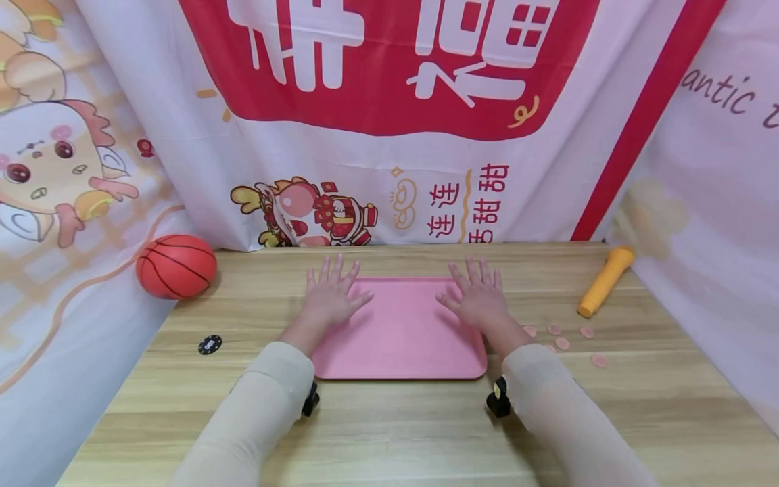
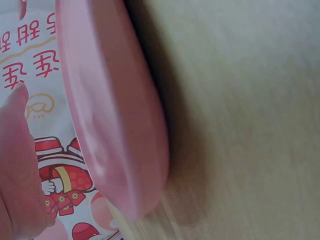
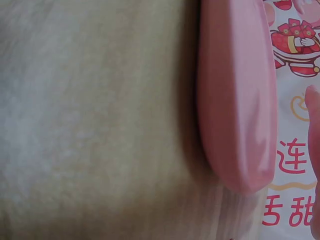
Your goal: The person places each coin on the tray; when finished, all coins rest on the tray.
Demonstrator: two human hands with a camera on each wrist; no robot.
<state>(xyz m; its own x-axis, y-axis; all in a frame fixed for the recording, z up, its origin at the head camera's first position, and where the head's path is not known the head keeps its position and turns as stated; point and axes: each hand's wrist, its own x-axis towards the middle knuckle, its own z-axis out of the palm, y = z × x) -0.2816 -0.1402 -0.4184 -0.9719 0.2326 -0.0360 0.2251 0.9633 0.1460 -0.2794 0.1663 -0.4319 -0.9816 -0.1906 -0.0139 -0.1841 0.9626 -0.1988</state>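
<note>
A shallow pink tray lies on the wooden table between both hands. My left hand is spread over the tray's left side, its fingers straight and apart. Over the right side my right hand is spread the same way. Neither hand holds anything; whether they touch the tray cannot be told. In the left wrist view the tray's outer wall fills the middle, with part of the left hand at the left edge. The right wrist view shows the tray's wall and a sliver of the right hand.
A red basketball sits at the table's back left, with a black round chip nearer. An orange cylindrical stick lies at the back right. Several small pink discs are scattered right of the tray. Printed cloth hangs behind.
</note>
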